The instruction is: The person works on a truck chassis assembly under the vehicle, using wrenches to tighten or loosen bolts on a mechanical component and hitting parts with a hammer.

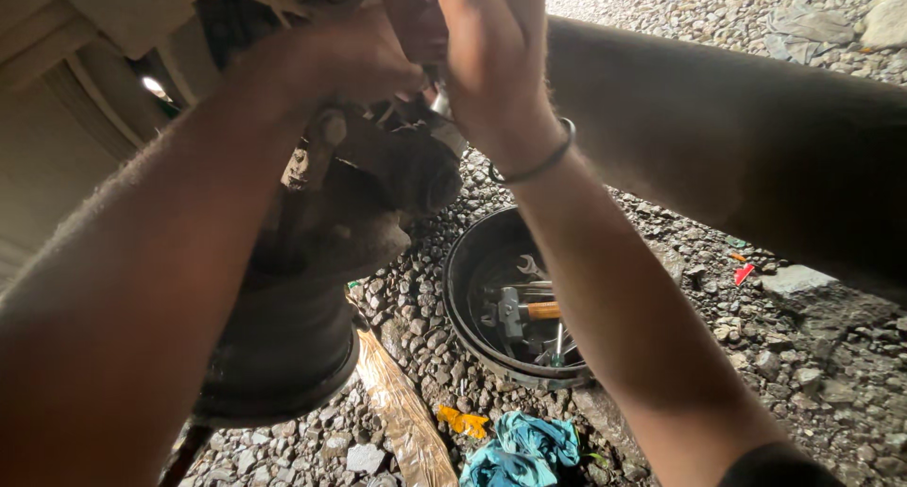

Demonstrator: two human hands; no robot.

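The head view looks along two raised forearms to a grimy metal axle assembly (350, 194) that hangs at upper left, over a dark round hub drum (283, 355) below it. The left hand (331, 62) lies curled over the upper part of the assembly, fingers wrapped against the metal. The right hand (487, 52), with a thin dark bangle (539, 161) at the wrist, is bunched at the same spot from the right; its fingertips are hidden behind the left hand, so I cannot tell whether they pinch a small part or only press on the casting.

The assembly looks heavy, rigid cast metal, coated with dust and probably old grease, so likely slippery. It seems to offer a better grip at its lugs and edges than on the rounded faces.

Below, the ground is loose grey gravel (803, 355), uneven and unsteady to work from. A black round tub (463, 260) sits near the middle, holding a hammer with a wooden handle (529, 309) and some wrenches. Nearer lie a teal rag (524, 449), a yellow scrap (463, 421) and a strip of brownish plastic sheet (402, 411). A dark bulky shape (737, 128) crosses the upper right; what it is stays unclear. At far left, pale slatted bodywork (57, 137) closes in overhead, making the space cramped and dim.
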